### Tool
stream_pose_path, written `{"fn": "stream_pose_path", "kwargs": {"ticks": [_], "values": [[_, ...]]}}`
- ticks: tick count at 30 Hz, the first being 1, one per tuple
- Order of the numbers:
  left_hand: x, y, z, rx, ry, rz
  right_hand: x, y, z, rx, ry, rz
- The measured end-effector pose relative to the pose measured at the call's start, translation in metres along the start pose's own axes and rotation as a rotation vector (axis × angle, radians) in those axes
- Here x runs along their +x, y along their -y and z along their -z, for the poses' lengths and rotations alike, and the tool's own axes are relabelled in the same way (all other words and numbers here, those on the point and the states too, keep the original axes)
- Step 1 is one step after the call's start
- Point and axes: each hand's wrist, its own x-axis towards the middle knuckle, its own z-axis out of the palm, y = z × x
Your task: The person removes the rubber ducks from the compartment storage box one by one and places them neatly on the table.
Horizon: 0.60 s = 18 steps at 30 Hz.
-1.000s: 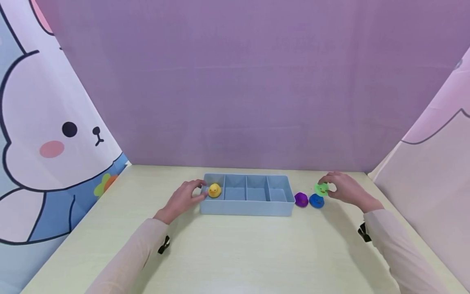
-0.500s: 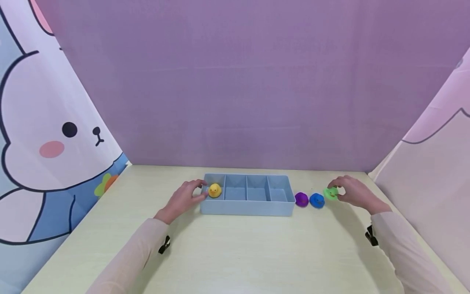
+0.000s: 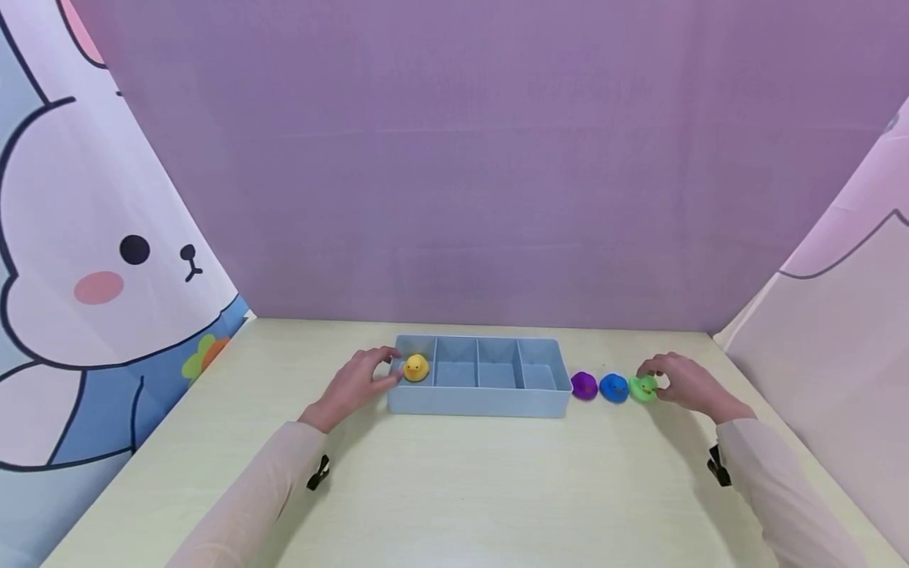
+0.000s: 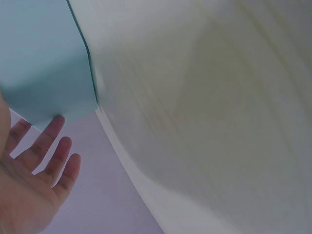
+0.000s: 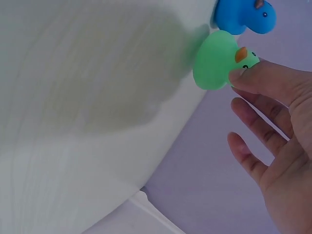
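At the far right of the row, my right hand (image 3: 687, 386) pinches a green toy duck (image 3: 642, 388) between thumb and fingertips. The right wrist view shows the thumb on the green duck's head, with the duck's base at the table. Beside it sit a blue toy duck (image 3: 614, 387) and a purple toy duck (image 3: 585, 386). My left hand (image 3: 353, 386) is at the left end of a pale blue divided box (image 3: 477, 401), its fingers spread and loosely extended against that end. A yellow toy duck (image 3: 415, 368) sits in the leftmost compartment.
The box stands on a light wood-look table (image 3: 469, 489), near its back edge. Behind rises a purple cloth backdrop (image 3: 454, 173). A panel with a cartoon rabbit (image 3: 92, 205) stands on the left and a pale panel (image 3: 838, 347) on the right.
My right hand has moved rightward and down with the green duck, from above the blue duck to the table on its right. The left hand and box stay nearly still.
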Motion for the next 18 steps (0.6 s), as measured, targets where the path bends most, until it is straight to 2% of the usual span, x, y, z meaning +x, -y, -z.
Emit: {"fn": "stream_pose_path", "kwargs": {"ticks": [18], "values": [[-0.0017,-0.0006,0.0005,-0.010,-0.026,-0.004,-0.0008,-0.0027,-0.0078,0.018,-0.034,0.012]]}}
